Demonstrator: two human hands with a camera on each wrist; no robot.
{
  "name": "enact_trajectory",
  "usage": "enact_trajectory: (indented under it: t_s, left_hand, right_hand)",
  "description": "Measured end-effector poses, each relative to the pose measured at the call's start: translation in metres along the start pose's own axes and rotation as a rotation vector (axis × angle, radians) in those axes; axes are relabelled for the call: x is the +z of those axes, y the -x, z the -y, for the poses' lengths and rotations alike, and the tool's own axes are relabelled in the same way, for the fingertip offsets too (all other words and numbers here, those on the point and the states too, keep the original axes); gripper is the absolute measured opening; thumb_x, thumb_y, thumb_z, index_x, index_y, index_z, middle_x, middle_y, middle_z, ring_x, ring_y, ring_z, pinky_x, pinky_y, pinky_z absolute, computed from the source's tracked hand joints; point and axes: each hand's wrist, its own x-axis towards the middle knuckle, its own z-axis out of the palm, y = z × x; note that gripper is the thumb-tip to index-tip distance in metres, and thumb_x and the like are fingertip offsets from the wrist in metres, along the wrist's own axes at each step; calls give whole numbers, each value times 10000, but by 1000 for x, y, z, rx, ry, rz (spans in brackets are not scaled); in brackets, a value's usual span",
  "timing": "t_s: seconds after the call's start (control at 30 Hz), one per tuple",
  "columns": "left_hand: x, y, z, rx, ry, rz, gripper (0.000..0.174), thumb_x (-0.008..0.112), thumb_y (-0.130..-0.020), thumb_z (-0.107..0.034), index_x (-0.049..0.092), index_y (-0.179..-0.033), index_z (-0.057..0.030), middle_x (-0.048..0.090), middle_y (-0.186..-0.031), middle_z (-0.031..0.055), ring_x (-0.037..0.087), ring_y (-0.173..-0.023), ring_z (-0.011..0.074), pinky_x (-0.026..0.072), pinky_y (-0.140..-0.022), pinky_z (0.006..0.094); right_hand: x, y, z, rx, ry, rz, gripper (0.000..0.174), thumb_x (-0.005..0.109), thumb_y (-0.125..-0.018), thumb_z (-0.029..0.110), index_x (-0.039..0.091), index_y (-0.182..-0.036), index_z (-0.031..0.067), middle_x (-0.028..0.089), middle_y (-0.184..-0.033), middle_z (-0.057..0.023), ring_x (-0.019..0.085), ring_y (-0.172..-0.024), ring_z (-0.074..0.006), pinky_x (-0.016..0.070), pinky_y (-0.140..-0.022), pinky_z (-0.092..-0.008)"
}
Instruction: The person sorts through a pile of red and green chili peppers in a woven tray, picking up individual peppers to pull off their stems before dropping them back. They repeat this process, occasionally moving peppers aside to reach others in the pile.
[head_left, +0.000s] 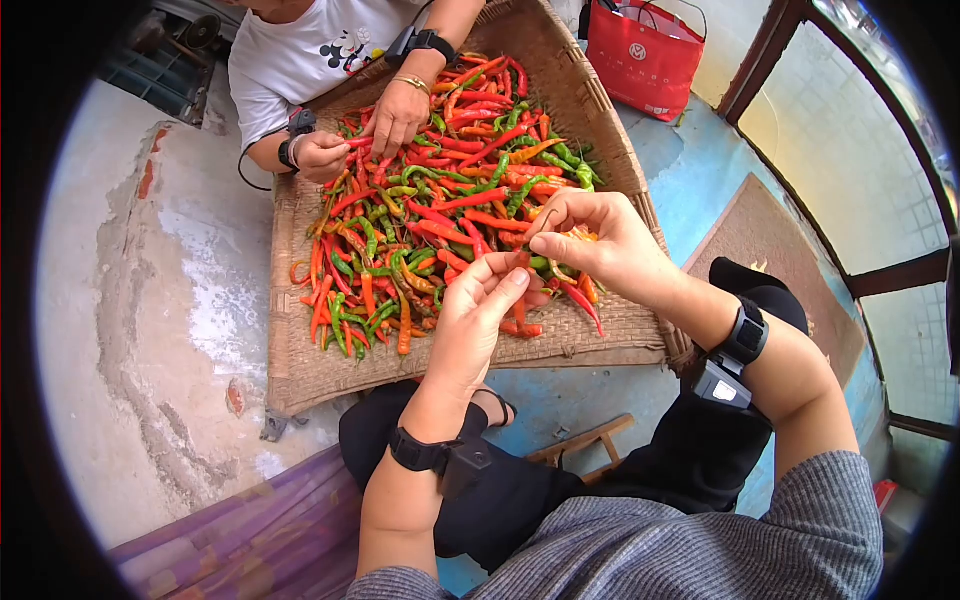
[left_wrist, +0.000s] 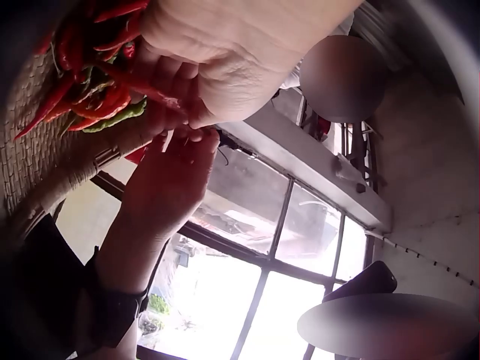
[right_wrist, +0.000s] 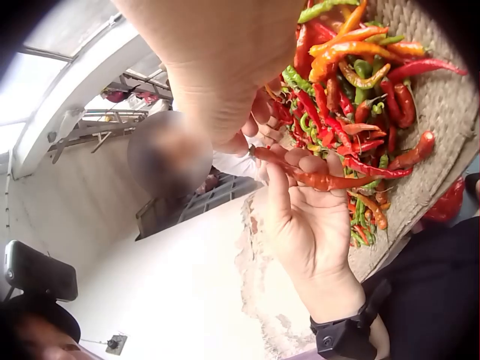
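Observation:
Close over the near side of a woven tray (head_left: 320, 385), both of my hands work on one red chili pepper (right_wrist: 326, 181). My left hand (head_left: 478, 312) holds its body, the thumb on one side and the curled fingers under it. At the stem end, my right hand (head_left: 600, 238) pinches with thumb and fingertips; in the right wrist view the stem meets those fingertips. The pepper's tapered tip points away from my right hand. Below lies a broad heap of red, orange and green chili peppers (head_left: 455, 215).
Across the tray sits another person in a white shirt (head_left: 290, 60), both hands (head_left: 400, 115) at the heap, one holding a red pepper. A red bag (head_left: 640, 60) stands on the floor behind the tray. Part of a wooden stool (head_left: 590, 445) shows by my legs.

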Motion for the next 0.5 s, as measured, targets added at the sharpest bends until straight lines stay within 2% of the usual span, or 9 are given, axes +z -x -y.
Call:
enact_trajectory:
  t_s: [0.13,0.2,0.23,0.3,0.43,0.5]
  left_hand:
    - [-4,-2,4,57,-44,-2,184,566,-919,-141,565,-1033,3,636,-895,76,638,-798,156,494,-741,260]
    - [-4,-2,5,66,-44,-4,172,565,-919,-137,572,-1018,3,637,-884,78,641,-794,159,492,-742,260]
    - [-4,-2,5,78,-43,-7,169,566,-918,-135,575,-1016,2,638,-882,78,641,-791,159,496,-737,258]
    - [-4,-2,6,90,-42,-9,165,568,-918,-133,577,-1013,1,640,-879,77,641,-789,158,501,-731,257]
    - [-3,-2,6,121,-34,-16,155,562,-920,-122,579,-1014,-1,644,-881,79,640,-790,153,520,-719,259]
    - [-2,-2,5,138,-44,-10,152,560,-921,-119,579,-1016,-2,646,-886,79,639,-790,152,527,-713,261]
  right_hand:
    - [2,0,0,7,19,19,120,691,-817,130,630,-805,27,626,-836,-10,551,-803,-70,442,-728,-247]
    - [5,2,-2,128,-140,30,135,701,-787,126,639,-866,36,618,-789,7,546,-748,-63,446,-670,-241]
    - [6,2,-3,128,-140,30,135,701,-787,126,639,-866,36,618,-789,7,546,-748,-63,446,-670,-241]
    - [8,2,-6,265,-511,99,171,687,-784,88,610,-926,33,602,-784,17,536,-726,-54,440,-679,-227]
    - [8,2,-13,300,-590,102,184,664,-791,60,586,-954,26,606,-793,4,552,-725,-59,440,-701,-227]
    - [8,3,-14,386,-646,119,162,649,-805,56,584,-950,27,618,-808,-20,581,-733,-83,446,-719,-235]
